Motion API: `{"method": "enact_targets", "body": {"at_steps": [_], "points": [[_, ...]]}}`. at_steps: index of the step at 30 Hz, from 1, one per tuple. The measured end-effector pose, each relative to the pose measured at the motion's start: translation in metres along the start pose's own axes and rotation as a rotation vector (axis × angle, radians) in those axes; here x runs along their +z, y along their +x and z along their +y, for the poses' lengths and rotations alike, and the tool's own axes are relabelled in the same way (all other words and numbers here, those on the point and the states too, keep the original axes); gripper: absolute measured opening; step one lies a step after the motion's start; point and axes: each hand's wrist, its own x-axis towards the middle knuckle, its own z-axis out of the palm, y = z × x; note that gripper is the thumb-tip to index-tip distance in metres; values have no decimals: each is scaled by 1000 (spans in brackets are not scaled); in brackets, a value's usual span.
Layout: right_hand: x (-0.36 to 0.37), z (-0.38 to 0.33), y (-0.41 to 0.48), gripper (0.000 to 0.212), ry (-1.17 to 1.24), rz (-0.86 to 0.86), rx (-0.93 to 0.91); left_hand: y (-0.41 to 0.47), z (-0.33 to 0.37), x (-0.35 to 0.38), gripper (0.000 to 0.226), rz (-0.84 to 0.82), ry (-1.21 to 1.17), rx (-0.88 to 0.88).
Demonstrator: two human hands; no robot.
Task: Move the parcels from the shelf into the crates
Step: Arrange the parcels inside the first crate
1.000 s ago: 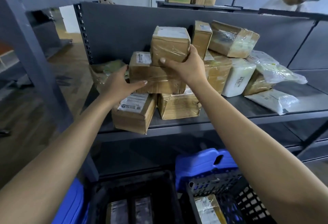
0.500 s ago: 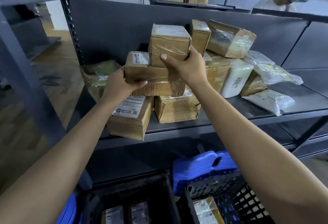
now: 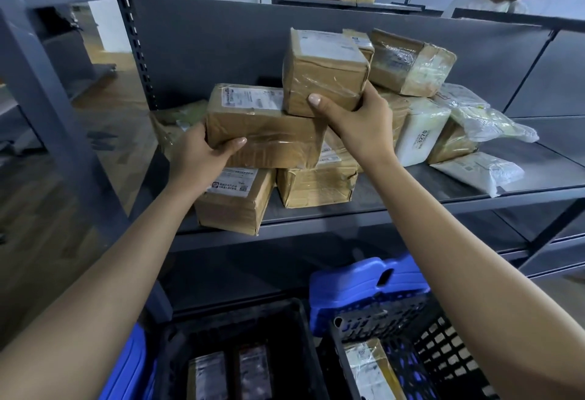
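Left hand (image 3: 202, 152) grips the long taped box (image 3: 266, 133), right hand (image 3: 357, 124) clutches the small box (image 3: 323, 73) above; far sides hidden.

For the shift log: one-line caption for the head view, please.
Left hand grips the long brown parcel, right hand the smaller box above it, on the grey shelf above two crates.

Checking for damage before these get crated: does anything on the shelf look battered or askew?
Yes. The bottom-left box overhangs the shelf edge. The box beside it has a crumpled right corner, and the taped box at top right sits tilted on the pile.
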Motion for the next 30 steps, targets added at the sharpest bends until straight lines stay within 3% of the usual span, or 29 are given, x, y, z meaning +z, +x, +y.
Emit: {"method": "enact_targets", "body": {"at_steps": [10, 18, 23, 30], "points": [[-51, -3, -55, 46, 51, -27, 23, -59, 31, -30, 41, 83, 116, 29], [-92, -8, -126, 41, 83, -105, -1, -155, 56, -44, 42, 165, 128, 21], [-104, -3, -174, 39, 87, -180, 22, -216, 48, -54, 52, 154, 189, -135], [-87, 6, -242, 54, 145, -218, 94, -286, 28, -79, 46, 134, 192, -221]]}}
